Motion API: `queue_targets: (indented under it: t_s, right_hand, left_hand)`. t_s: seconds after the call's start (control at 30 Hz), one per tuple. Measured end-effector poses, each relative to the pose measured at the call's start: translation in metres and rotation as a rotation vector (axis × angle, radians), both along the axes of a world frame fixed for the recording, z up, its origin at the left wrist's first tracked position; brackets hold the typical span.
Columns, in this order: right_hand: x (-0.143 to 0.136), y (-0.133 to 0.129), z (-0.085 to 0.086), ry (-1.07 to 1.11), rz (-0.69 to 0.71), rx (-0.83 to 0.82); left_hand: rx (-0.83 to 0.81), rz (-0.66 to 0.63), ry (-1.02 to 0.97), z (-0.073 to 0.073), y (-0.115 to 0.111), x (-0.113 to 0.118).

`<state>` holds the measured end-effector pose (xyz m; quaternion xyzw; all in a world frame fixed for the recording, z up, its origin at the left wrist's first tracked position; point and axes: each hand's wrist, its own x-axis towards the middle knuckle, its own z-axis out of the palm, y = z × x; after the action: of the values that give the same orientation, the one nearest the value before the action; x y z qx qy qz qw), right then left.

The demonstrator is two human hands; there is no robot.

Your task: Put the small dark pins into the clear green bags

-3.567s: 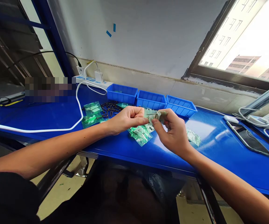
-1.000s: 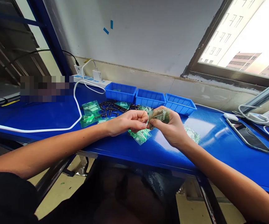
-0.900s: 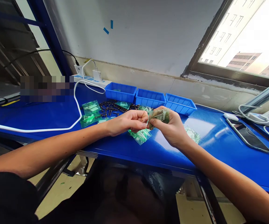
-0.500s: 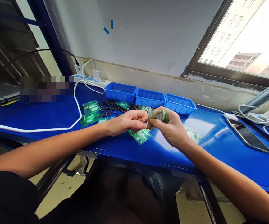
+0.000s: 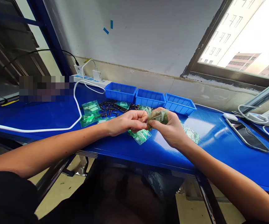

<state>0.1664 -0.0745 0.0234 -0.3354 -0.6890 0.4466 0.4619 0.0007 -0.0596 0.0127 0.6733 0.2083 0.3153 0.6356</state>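
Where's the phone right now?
In the head view, the phone lies flat on the right side of the blue table, just in front of the small white case, well right of both hands.

Pixelation masks part of the table [image 5: 220,143]; the right hand [image 5: 171,130] partly covers the packet [image 5: 158,116]; the frame edge crops the window [image 5: 243,40]

Window [image 5: 243,40] overexposed; glare on blue tabletop [image 5: 230,168]; lower foreground dim.
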Motion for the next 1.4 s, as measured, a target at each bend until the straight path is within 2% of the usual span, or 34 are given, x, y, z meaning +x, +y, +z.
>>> queue_targets:
  t_s: [0.33, 1.4]
  right_hand:
    - [0.0001, 0.0016, -0.0016, -0.007, -0.058, -0.019]
    - [0.0001, 0.0017, -0.0019, 0.013, -0.069, 0.005]
  left_hand:
    - [-0.029, -0.008, -0.013, 0.0003, 0.0003, 0.0004]
    - [-0.007, -0.006, -0.013, -0.0025, 0.0016, -0.0009]
